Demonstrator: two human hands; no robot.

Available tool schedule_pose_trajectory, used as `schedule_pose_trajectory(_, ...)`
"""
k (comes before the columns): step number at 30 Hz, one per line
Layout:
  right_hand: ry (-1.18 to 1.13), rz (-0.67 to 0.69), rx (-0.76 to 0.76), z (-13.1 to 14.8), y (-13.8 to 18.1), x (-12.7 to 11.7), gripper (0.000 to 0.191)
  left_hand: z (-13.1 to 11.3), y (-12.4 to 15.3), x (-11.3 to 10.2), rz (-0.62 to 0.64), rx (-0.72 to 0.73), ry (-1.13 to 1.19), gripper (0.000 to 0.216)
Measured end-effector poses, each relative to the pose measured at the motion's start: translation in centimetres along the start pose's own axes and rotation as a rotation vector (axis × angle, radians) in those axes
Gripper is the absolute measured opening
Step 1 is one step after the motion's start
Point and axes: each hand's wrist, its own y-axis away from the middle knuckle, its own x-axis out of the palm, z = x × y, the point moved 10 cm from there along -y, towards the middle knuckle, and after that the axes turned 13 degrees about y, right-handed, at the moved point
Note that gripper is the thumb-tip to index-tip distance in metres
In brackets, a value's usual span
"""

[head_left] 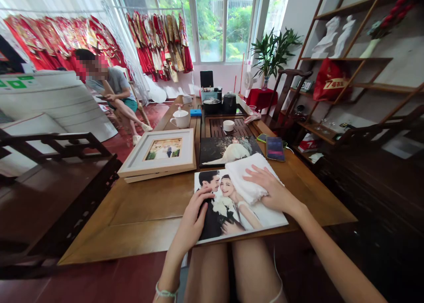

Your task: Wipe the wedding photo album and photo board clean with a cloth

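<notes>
The big wedding photo [228, 210] lies flat at the near edge of the table [149, 210]. Its bottom edge sticks out a little over the person's knees. The left hand [194, 221] rests on the photo's left side. Its fingers are bent a little and only the tips press down, so it grips nothing. The right hand [270, 190] lies flat and open on a white cloth [247, 179], with its fingers spread, and pushes the cloth onto the photo's top right corner. I think the wiping is partway through, since the cloth covers only that corner. The left side and the bottom have no cloth on them. I cannot tell which parts are already wiped.

Just behind the photo lies a darker photo [228, 149] of a bride. To its left, near the table's left edge, sits a framed picture [159, 153]. A phone [274, 148] lies near the right edge. Toward the far end stand a white teapot [180, 117], a small cup [228, 125] and a black kettle [229, 103].

Past the table, another person [115, 89] sits bent forward. Red robes [62, 38] hang on a rail by the windows [212, 20]. A green plant [273, 49] stands in the far right corner, and a wooden shelf [364, 89] with a red bag [331, 84] is on the right. A dark wooden chair [49, 183] is on the left.
</notes>
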Motion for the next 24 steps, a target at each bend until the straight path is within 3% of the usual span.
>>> schedule_pose_trajectory(7,0.031,0.132,-0.069,6.1,8.3,-1.1,0.087,0.1,0.1,0.1,-0.002,0.005,-0.018,0.029)
schedule_pose_trajectory(11,-0.051,0.224,-0.135,7.0,9.5,-1.7,0.079,0.0,0.0,0.2,0.012,0.011,-0.017,0.029)
schedule_pose_trajectory(15,-0.120,0.174,-0.120,5.3,7.0,-1.8,0.070,0.1,0.0,0.2,0.020,0.003,-0.021,0.029)
schedule_pose_trajectory(24,-0.183,0.026,-0.060,1.2,-2.7,0.4,0.065,0.1,0.0,0.2,0.030,0.002,-0.022,0.029)
